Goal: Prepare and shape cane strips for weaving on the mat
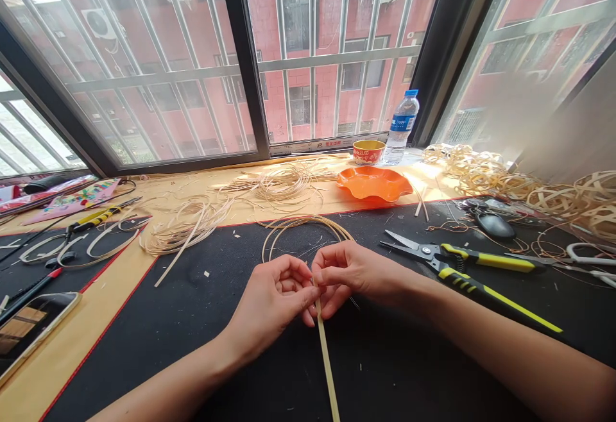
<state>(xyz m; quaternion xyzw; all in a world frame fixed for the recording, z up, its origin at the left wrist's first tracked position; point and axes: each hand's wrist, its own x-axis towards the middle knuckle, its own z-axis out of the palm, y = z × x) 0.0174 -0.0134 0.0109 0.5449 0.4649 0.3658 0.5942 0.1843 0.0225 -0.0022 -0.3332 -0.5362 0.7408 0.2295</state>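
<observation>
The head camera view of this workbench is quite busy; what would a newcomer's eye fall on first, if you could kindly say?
The eye goes first to the left hand and right hand, meeting at the centre of the black mat and pinching a pale rattan strip that runs toward the bottom of the view. Beyond them, a bright orange scalloped dish stands out, while yellow-handled shears lie open to the right of the hands.

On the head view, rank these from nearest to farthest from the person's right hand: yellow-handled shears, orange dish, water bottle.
From the right hand:
1. Yellow-handled shears: just to its right, on the black mat.
2. Orange scalloped dish: ahead, on the tan surface.
3. Water bottle: farthest, beyond the dish by the window.
</observation>
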